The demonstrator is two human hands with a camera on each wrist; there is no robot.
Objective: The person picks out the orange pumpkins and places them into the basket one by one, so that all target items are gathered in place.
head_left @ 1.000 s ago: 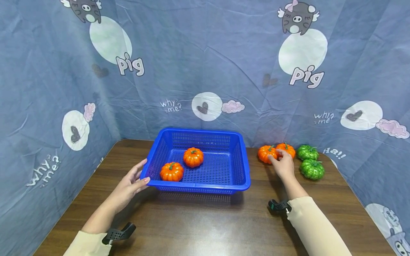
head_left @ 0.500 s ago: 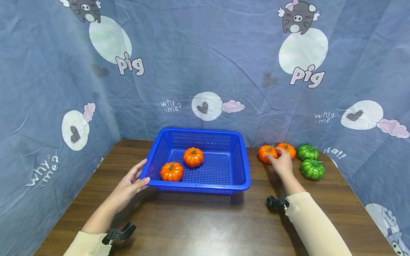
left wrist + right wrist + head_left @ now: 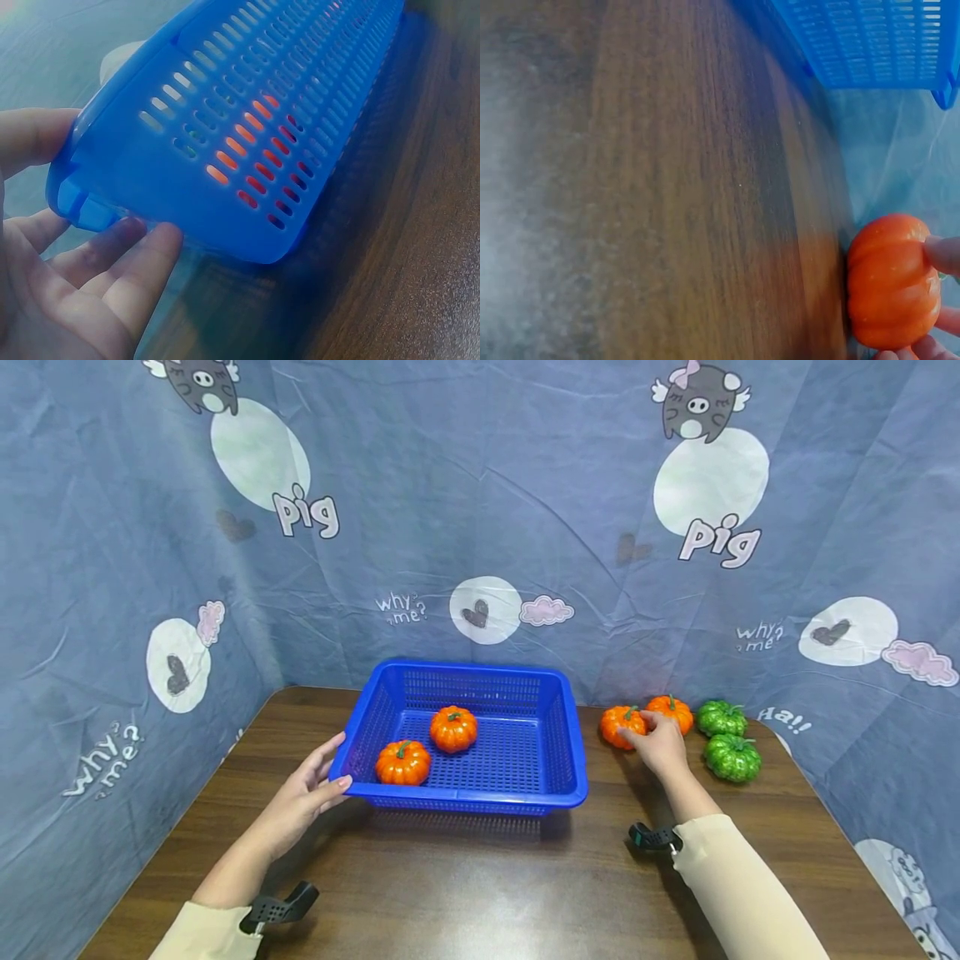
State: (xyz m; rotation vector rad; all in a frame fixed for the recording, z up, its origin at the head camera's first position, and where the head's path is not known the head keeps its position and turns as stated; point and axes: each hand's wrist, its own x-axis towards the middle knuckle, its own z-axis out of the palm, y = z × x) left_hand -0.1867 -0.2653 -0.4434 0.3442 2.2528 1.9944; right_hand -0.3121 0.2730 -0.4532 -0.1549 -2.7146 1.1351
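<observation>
A blue plastic basket (image 3: 472,796) stands on the table with two small orange pumpkins, one at the middle (image 3: 453,730) and another by its near left corner (image 3: 402,763). My left hand (image 3: 303,802) holds the basket's left rim; in the left wrist view, thumb and fingers (image 3: 142,281) lie on opposite sides of that rim. To the basket's right, my right hand (image 3: 663,746) grips an orange pumpkin (image 3: 619,727), its thumb on the near side. The right wrist view has this pumpkin (image 3: 891,283) at the lower right, fingers partly cut off by the frame.
Another orange pumpkin (image 3: 674,713) sits just behind the right hand. Two green pumpkins (image 3: 722,717) (image 3: 732,757) stand farther right, near the table's edge. A blue printed cloth (image 3: 480,510) hangs behind the brown wooden table (image 3: 465,877).
The gripped orange pumpkin has shifted slightly left with my right hand, and a little more of the gap to the pumpkin behind shows. The left hand and basket stay put.
</observation>
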